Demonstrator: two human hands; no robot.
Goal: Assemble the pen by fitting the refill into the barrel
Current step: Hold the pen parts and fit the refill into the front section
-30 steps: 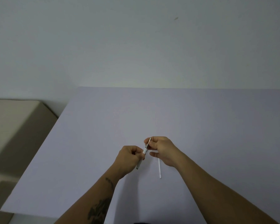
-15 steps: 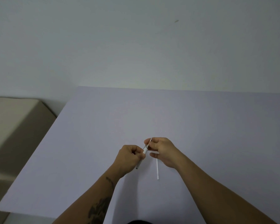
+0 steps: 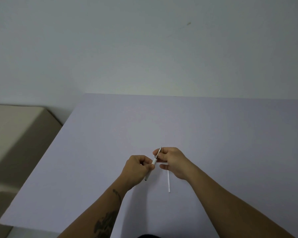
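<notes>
My left hand (image 3: pixel 136 170) is closed around a white pen barrel (image 3: pixel 154 162), which tilts up to the right; its dark lower end pokes out below my fist. A thin grey metallic piece (image 3: pixel 159 152) sticks out of the barrel's upper end, and the fingertips of my right hand (image 3: pixel 173 160) pinch it. A thin white refill tube (image 3: pixel 169 182) points down from under my right hand toward me. I cannot tell whether that tube is held or lies on the table.
Both hands work over a pale lilac table top (image 3: pixel 213 134) set against a plain wall. The table's left edge runs diagonally, with a beige piece of furniture (image 3: pixel 15 134) beyond and below it.
My hands stay together in almost the same place. The white tube under my right hand has swung slightly and shows a little more of its length.
</notes>
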